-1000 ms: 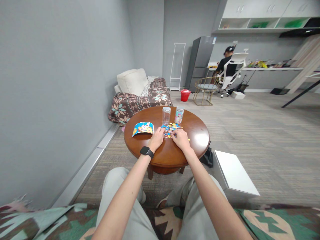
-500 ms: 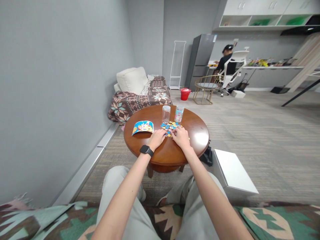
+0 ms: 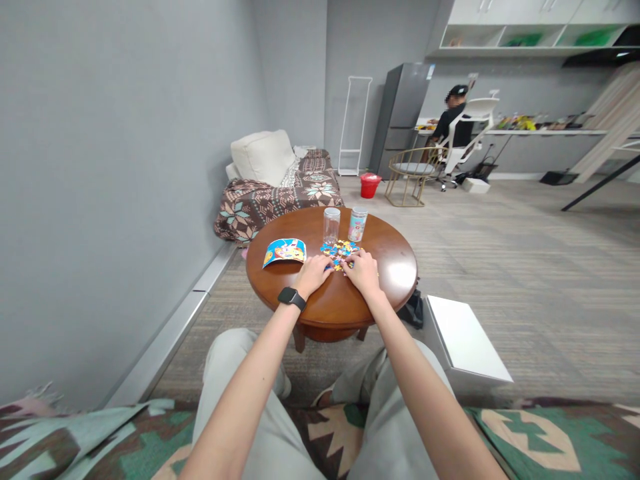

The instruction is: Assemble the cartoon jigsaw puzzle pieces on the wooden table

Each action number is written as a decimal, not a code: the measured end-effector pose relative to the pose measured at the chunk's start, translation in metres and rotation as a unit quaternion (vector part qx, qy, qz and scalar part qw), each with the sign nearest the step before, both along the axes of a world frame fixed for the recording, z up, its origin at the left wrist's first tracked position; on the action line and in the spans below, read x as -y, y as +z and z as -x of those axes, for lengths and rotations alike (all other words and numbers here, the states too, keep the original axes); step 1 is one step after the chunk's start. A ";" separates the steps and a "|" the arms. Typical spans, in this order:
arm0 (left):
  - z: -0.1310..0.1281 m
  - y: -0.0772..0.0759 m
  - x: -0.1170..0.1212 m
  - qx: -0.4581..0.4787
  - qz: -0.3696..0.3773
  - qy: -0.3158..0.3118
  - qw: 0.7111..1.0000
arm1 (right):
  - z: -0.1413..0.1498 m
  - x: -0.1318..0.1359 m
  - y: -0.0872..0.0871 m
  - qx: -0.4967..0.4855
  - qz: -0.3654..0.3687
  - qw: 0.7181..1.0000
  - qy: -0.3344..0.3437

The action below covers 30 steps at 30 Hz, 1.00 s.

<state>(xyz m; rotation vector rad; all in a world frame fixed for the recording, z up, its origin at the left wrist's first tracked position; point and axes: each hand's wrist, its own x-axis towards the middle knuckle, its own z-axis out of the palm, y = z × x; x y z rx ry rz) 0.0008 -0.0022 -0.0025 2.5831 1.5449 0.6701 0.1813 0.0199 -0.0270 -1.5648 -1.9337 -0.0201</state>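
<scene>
A pile of small jigsaw puzzle pieces (image 3: 342, 248), blue, yellow and white, lies on the round wooden table (image 3: 280, 293). At the pile's left front edge is my left hand (image 3: 315, 272), its fingers curled together over the pieces; what they hold is too small to make out. My right hand (image 3: 364, 271) bends in from the right, thumb and fingers closed on the near side of the pile, their tips partly hidden. A curled picture sheet (image 3: 286, 251) lies left of my left hand. Behind the pile stand a clear jar (image 3: 331, 227) and a printed jar (image 3: 357, 225).
A white box (image 3: 469, 337) stands on the floor right of the table. Beyond the table are a covered couch (image 3: 280, 200), a red bucket (image 3: 370, 186) and a gold-framed chair (image 3: 411, 170). A person (image 3: 454, 120) sits at the far counter.
Both hands stay at the pile, with only slight finger shifts. The whole view has moved a little, so things appear slightly higher.
</scene>
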 end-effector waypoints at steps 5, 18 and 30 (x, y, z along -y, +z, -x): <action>0.000 0.000 -0.001 0.001 0.000 -0.008 1.000 | 0.000 -0.001 0.001 0.000 0.010 1.000 0.020; 0.003 -0.014 -0.009 0.116 -0.031 -0.059 0.991 | 0.002 0.004 0.005 0.013 0.012 1.000 -0.005; 0.003 -0.015 -0.009 0.131 -0.039 -0.059 0.989 | 0.000 -0.002 -0.002 -0.002 -0.008 1.000 0.021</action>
